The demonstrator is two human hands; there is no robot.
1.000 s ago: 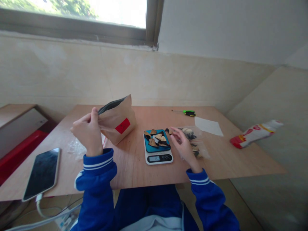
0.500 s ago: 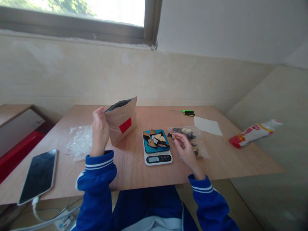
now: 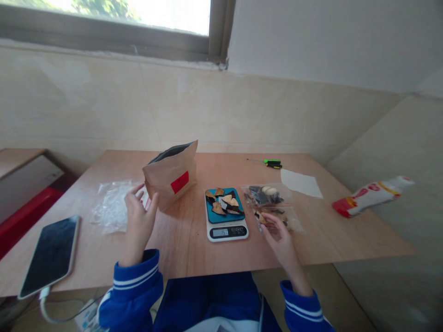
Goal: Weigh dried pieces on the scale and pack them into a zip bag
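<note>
Since half a second ago my left hand (image 3: 138,221) has let go of the brown paper pouch (image 3: 172,175) and dropped toward me; its grip is now spread, fingers apart, just beside the pouch's near left corner without touching it, as far as I can tell. That pouch stands upright on the table (image 3: 187,240) by itself, its dark-lined mouth gaping and its red label facing me.

My right hand (image 3: 280,233) has also pulled back from the scale's edge to the near end of the clear plastic bag (image 3: 273,203), where thumb and forefinger pinch a small brownish piece (image 3: 260,216) (too small to name exactly). Dark and pale pieces lie inside the bag.

Between my hands sits the small kitchen scale (image 3: 226,219), its teal platform heaped with tan and dark chips, its display lit but unreadable.

Left of the pouch lies a crumpled clear plastic wrapper (image 3: 110,207), and nearer me a smartphone (image 3: 48,256) on its charging cable. Far across the table are a green-handled screwdriver (image 3: 270,163) and a white paper sheet (image 3: 301,183); a red-and-white packet (image 3: 372,196) rests off to the right.
</note>
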